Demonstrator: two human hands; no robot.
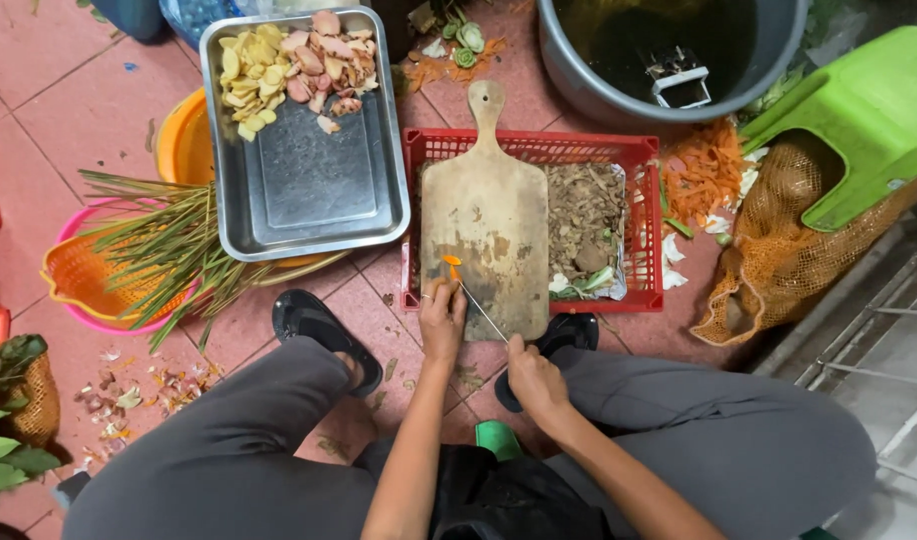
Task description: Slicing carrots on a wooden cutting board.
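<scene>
A worn wooden cutting board (489, 215) lies across a red plastic crate (639, 150). My left hand (443, 318) rests at the board's near edge, its fingertips pinching a small orange piece (452, 264) against the wood. My right hand (532, 378) grips the dark handle of a knife (482, 311), whose thin blade reaches up to the orange piece. Both of my knees in grey trousers frame the board.
A steel tray (309, 180) with yellow and pink slices sits at upper left over orange and pink baskets (79, 280) holding long green stalks. A grey tub (669, 50), green stool (869, 110), mesh sack (779, 250), carrot peels (704, 170) and scraps in the crate surround me.
</scene>
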